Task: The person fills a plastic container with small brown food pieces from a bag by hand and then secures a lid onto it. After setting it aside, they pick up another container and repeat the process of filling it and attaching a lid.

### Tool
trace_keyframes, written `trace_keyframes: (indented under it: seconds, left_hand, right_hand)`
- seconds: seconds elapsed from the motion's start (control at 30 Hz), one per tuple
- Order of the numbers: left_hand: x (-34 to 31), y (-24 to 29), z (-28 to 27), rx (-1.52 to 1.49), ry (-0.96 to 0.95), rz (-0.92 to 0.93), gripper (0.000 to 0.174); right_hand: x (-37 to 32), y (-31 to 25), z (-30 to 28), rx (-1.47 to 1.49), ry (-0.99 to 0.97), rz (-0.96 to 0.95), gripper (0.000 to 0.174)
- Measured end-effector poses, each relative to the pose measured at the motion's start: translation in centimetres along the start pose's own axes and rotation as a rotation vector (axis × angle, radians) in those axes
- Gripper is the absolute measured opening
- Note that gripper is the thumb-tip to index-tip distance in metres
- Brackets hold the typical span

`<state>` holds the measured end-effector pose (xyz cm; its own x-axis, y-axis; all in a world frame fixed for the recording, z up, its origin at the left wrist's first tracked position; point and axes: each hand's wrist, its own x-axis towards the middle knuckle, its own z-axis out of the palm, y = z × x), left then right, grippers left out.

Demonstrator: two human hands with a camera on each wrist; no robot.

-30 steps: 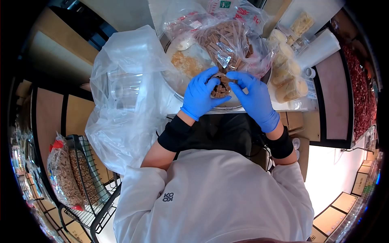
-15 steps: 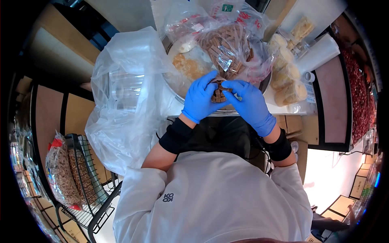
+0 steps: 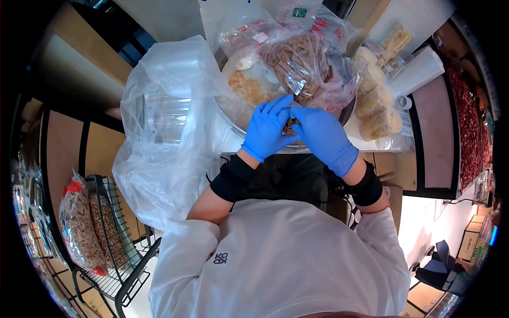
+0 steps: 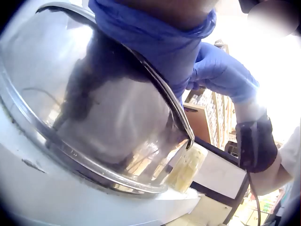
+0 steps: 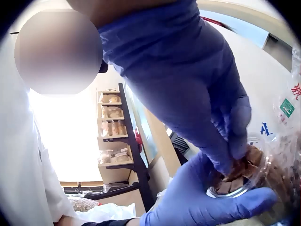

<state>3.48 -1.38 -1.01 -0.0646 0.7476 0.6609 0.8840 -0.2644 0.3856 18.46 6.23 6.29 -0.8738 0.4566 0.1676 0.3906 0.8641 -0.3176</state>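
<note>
My gloved left hand (image 3: 268, 130) holds a clear round plastic jar (image 5: 263, 172), its fingers and thumb wrapped around the side. Brown block-shaped pieces (image 5: 230, 186) fill the jar up to the mouth. From above, my gloved right hand (image 3: 326, 138) reaches in, its bent fingertips pinching at the top pieces in the right wrist view. Both hands are over the near rim of a wide steel basin (image 4: 117, 117) and cover most of the jar in the head view. Behind them, a clear bag (image 3: 302, 58) of brown sticks lies in the basin.
Orange-tan crumbs (image 3: 246, 87) lie left of the bagged sticks. A large translucent bag (image 3: 159, 132) with clear plastic containers stands at left. Several filled, lidded jars (image 3: 379, 100) line the right side, beside a white roll (image 3: 416, 69). A wire rack (image 3: 119, 222) stands lower left.
My right hand has moved left and turned over the jar mouth, hiding more of the brown pieces. My left hand keeps its hold. Another person has come into view at lower right.
</note>
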Motion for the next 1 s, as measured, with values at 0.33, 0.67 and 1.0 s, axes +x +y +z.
trace_keyframes:
  seconds: [0.33, 0.67, 1.0]
  left_hand:
    - [-0.6, -0.9, 0.6, -0.033, 0.084, 0.080, 0.061]
    - [-0.5, -0.4, 0.5, -0.017, 0.141, 0.019, 0.059]
    - [-0.3, -0.3, 0.1, 0.013, 0.106, 0.028, 0.054]
  right_hand:
    - [-0.5, 0.8, -0.6, 0.197, 0.085, -0.033, 0.023]
    - [-0.1, 0.5, -3.3, 0.382, 0.078, 0.096, 0.019]
    - [7.6, 17.4, 2.3, 0.272, 0.480, 0.182, 0.028]
